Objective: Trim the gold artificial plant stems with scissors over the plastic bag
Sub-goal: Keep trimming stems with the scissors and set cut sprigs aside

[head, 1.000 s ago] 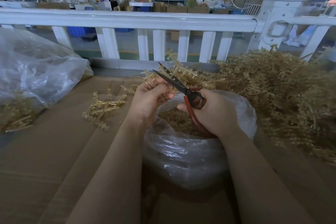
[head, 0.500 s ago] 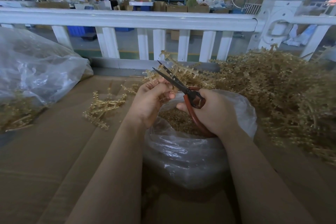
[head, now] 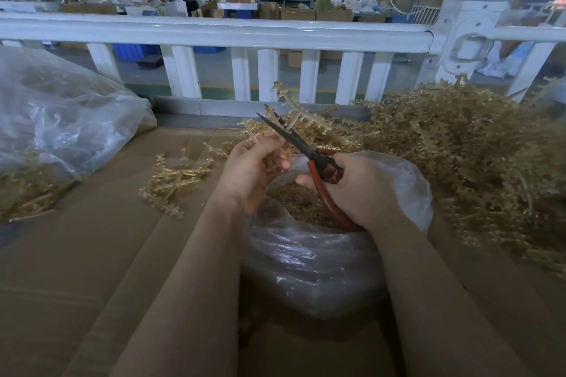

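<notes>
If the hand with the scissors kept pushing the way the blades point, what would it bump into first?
Probably the gold stem held up by the left hand: the scissors in the right hand already point at it. Depth is hard to judge.

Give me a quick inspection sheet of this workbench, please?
Surface: brown cardboard covers the bench.
Job's things: scissors, blades slightly open at a gold stem; plastic bag of trimmings below.
Clutter: small bundle of stems; big stem pile; second bag.
Grippers: left hand holds the stem; right hand grips the scissors.
Cables: nothing seen.
Surroundings: white railing, workshop with people behind.
</notes>
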Demonstrator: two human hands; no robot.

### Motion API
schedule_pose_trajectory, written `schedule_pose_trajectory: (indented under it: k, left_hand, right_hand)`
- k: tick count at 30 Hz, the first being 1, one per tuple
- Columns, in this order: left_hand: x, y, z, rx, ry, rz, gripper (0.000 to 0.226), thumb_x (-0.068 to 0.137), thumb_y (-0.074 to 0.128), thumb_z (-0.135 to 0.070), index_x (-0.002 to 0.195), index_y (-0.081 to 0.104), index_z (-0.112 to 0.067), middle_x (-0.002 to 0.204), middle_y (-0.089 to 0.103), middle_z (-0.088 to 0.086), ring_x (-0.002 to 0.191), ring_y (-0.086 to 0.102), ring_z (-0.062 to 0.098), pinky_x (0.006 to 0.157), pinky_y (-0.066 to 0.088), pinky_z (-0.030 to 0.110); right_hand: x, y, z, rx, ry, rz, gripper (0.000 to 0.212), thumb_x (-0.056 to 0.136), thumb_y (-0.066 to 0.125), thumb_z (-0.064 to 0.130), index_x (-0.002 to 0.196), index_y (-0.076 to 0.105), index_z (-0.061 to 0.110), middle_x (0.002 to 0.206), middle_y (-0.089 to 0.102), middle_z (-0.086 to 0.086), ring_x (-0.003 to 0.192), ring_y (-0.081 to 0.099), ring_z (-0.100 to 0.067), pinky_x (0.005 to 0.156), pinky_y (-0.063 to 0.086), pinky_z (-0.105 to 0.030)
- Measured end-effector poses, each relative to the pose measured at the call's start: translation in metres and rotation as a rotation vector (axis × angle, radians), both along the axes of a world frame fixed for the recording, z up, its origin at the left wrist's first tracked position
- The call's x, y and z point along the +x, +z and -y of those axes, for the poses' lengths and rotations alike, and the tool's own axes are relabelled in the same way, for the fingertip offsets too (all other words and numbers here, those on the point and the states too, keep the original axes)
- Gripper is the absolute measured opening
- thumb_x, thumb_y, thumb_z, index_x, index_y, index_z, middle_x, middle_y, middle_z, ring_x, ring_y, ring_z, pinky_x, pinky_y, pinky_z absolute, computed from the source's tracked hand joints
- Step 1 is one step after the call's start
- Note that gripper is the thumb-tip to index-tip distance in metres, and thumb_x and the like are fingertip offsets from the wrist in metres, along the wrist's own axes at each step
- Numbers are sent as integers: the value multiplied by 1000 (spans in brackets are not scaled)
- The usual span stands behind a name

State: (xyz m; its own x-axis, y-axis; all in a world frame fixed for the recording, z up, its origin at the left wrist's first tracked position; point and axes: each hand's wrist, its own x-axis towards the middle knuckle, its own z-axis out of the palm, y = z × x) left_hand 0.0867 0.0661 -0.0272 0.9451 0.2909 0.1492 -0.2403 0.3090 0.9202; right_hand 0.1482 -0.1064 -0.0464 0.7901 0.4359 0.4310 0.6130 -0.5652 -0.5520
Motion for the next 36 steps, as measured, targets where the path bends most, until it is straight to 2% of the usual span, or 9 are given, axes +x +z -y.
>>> schedule_pose_trajectory:
  k: [5, 8, 10, 14, 18, 22, 26, 30, 36]
  left_hand:
    - [0, 0, 1, -28, 21, 5, 12, 93, 57, -6, 85, 65, -10, 67, 60, 1, 58, 56, 12, 65, 50, 24]
    - [0, 2, -2, -135, 42, 12, 23, 93, 56, -8, 74, 66, -16, 67, 59, -2, 60, 54, 10, 65, 49, 24]
    - [0, 2, -6, -204, 52, 18, 29, 94, 57, -12, 67, 67, -20, 69, 59, -3, 63, 54, 10, 67, 49, 23]
    - [0, 0, -10, -334, 83, 6, 26, 93, 63, -14, 69, 71, -19, 69, 61, -5, 63, 55, 8, 66, 48, 21]
    - [2, -2, -14, -386, 126, -27, 23, 89, 68, -15, 67, 72, -17, 65, 58, -5, 57, 48, 6, 58, 43, 18]
    - [3, -5, -13, -252, 102, -87, 6, 82, 74, -17, 77, 74, -13, 71, 65, -3, 58, 54, 6, 57, 48, 16]
    - [4, -5, -4, -79, 21, -132, 27, 71, 78, -19, 93, 71, -4, 76, 68, 2, 62, 57, 10, 65, 50, 19]
    - [3, -3, 6, 40, -30, -175, 17, 79, 76, -12, 94, 72, -4, 76, 72, 4, 63, 62, 11, 63, 51, 22]
    - [3, -2, 9, 108, -69, -176, 12, 81, 75, -12, 91, 72, -5, 82, 73, 9, 69, 66, 13, 67, 54, 26]
  right_hand:
    - [-5, 4, 1, -12, 2, 15, 51, 75, 68, 74, 62, 48, 29, 50, 52, 11, 51, 53, 0, 47, 31, -16]
    - [-8, 8, 2, -36, 23, 35, 49, 80, 68, 70, 60, 44, 32, 59, 54, 36, 60, 54, 12, 46, 31, -17]
    - [-7, 8, 2, -43, 18, -4, 50, 80, 66, 71, 61, 46, 30, 57, 52, 36, 59, 54, 9, 46, 28, -18]
    - [-5, 6, 2, -43, 31, -11, 49, 80, 66, 70, 60, 46, 30, 56, 53, 33, 60, 54, 10, 53, 39, -12]
    - [-6, 6, 4, -26, 46, 19, 47, 80, 64, 72, 61, 46, 33, 63, 55, 37, 65, 55, 12, 56, 40, -9]
    - [-2, 3, 3, 156, 36, -33, 51, 72, 62, 78, 68, 59, 28, 67, 62, 20, 60, 58, -1, 50, 40, -14]
    - [0, 3, -1, 374, 47, -123, 49, 73, 65, 69, 71, 66, 20, 57, 61, 12, 51, 54, -1, 51, 44, -25]
    - [2, 3, -2, 480, 107, -208, 21, 86, 78, 37, 72, 68, 23, 55, 62, 14, 48, 53, 1, 47, 40, -15]
    - [4, 1, -3, 484, 128, -231, 21, 88, 78, 20, 70, 67, 26, 56, 63, 16, 49, 54, 4, 47, 41, -11]
